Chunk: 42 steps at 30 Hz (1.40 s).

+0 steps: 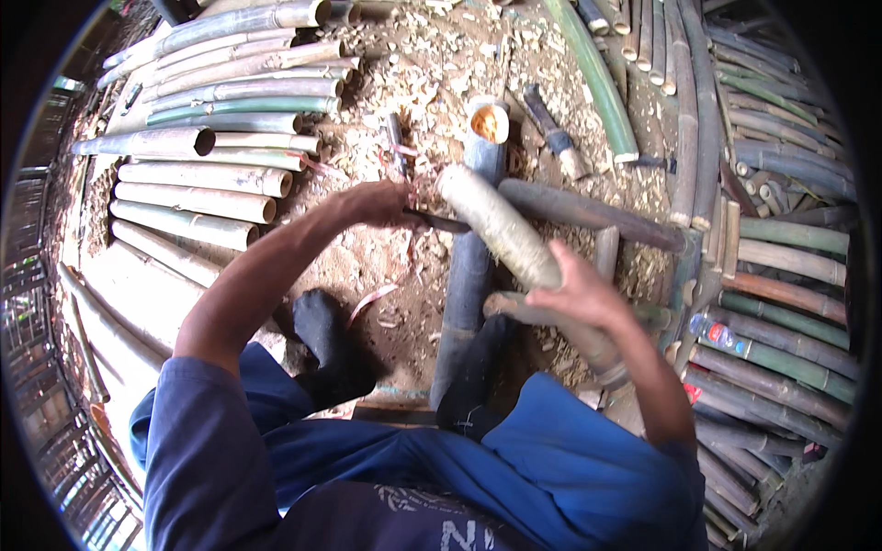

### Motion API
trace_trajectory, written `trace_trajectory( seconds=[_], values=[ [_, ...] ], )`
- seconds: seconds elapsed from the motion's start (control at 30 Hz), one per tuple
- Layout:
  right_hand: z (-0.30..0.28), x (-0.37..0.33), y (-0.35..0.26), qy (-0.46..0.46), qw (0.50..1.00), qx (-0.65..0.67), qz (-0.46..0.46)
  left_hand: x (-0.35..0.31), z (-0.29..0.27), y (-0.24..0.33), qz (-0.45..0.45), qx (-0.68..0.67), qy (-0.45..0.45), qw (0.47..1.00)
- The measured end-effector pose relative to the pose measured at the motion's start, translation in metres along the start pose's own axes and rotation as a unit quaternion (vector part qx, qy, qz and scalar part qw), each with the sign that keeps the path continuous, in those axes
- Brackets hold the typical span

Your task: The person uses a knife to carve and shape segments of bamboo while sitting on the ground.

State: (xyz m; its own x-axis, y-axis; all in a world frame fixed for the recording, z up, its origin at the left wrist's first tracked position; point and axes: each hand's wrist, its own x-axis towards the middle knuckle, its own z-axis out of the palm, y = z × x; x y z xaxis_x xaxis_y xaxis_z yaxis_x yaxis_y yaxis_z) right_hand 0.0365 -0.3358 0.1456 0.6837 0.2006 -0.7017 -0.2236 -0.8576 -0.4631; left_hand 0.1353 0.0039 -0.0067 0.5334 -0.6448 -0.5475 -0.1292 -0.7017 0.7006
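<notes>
My left hand (378, 203) is closed around a knife, whose dark blade (439, 221) points to the right, close to the bamboo; its handle is hidden in my fist. With my right hand (581, 286) I grip a thick, pale, scraped bamboo section (496, 220). The section slants from upper left down to the lower right, over a grey-blue bamboo pole (462, 303) on the ground between my feet. A darker bamboo piece (588, 213) lies crosswise behind it. Just beyond my left hand is a short dark rod (396, 142), its kind unclear.
Cut bamboo sections (211, 174) lie in a row at left, and more bamboo (781, 367) is piled at right with a plastic bottle (717, 332) on it. A wooden-handled tool (556, 138) and a long green pole (593, 83) lie ahead among pale shavings (413, 55).
</notes>
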Motion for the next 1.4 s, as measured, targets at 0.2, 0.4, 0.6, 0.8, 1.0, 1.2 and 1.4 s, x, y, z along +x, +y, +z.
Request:
trace_trajectory(
  seconds=[0.2,0.4,0.6,0.8,1.0,1.2,1.4],
  values=[
    [-0.020,-0.026,0.011,0.043,0.937,0.339,-0.077,0.017,-0.029,0.012,-0.133,-0.065,-0.223,0.963],
    [0.021,-0.045,0.070,0.073,0.867,0.492,0.033,0.021,-0.060,0.054,0.017,0.292,-0.043,0.955],
    [0.053,-0.052,0.106,0.108,0.853,0.509,0.049,0.001,-0.092,0.099,0.084,0.383,0.241,0.888],
    [0.070,-0.065,0.087,0.090,0.819,0.566,0.037,-0.063,0.011,0.052,0.083,0.198,0.307,0.927],
    [0.062,-0.063,0.084,0.102,0.870,0.482,0.019,-0.100,0.082,0.029,0.033,0.223,0.198,0.954],
    [0.054,-0.062,0.081,0.102,0.885,0.453,0.030,-0.099,0.094,0.024,-0.010,0.228,0.163,0.960],
    [0.059,-0.053,0.087,0.128,0.917,0.376,-0.045,-0.095,0.091,0.025,-0.002,0.225,0.156,0.962]
  ],
)
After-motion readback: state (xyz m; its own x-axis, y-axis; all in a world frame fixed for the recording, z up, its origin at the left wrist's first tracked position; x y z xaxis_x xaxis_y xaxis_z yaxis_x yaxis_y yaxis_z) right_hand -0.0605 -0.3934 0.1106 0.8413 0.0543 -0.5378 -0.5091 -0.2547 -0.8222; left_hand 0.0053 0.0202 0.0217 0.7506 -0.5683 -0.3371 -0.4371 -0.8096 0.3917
